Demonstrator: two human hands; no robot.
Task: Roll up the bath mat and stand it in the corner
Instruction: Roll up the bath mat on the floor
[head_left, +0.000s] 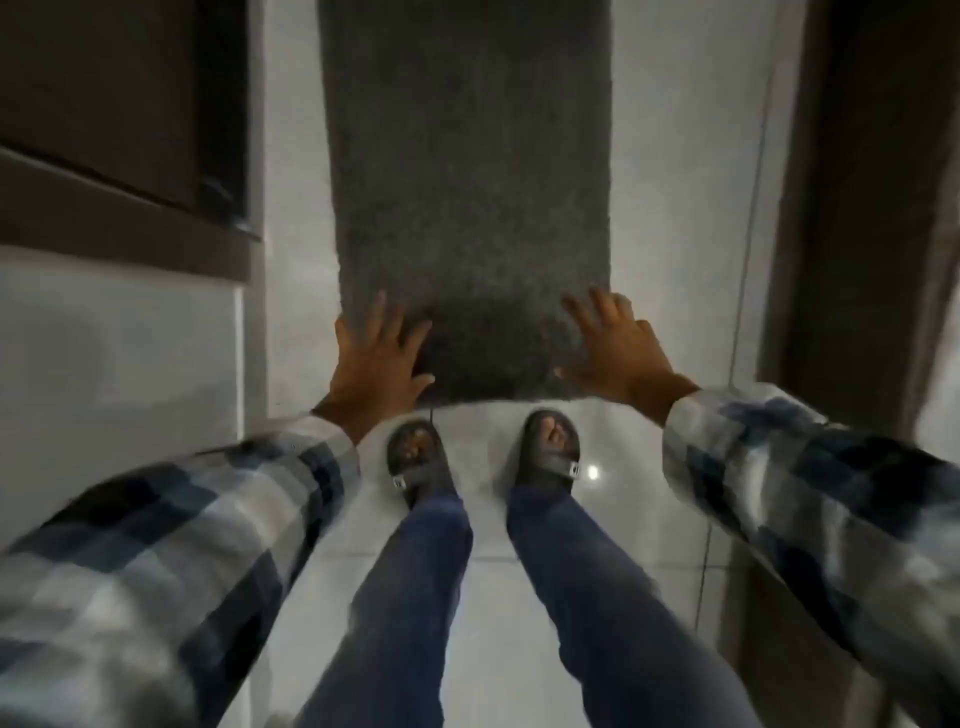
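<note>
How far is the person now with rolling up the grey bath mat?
Nothing is rolled yet: the grey shaggy bath mat lies flat on the white tiled floor. In hand: the left hand and right hand are spread open at its near corners. Rolling it and standing it in a corner are both left.

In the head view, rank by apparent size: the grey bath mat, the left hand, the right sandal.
1. Grey bath mat, by far the largest.
2. Left hand and right sandal look about alike; with the hand nearer the camera, I won't rank them.
</note>
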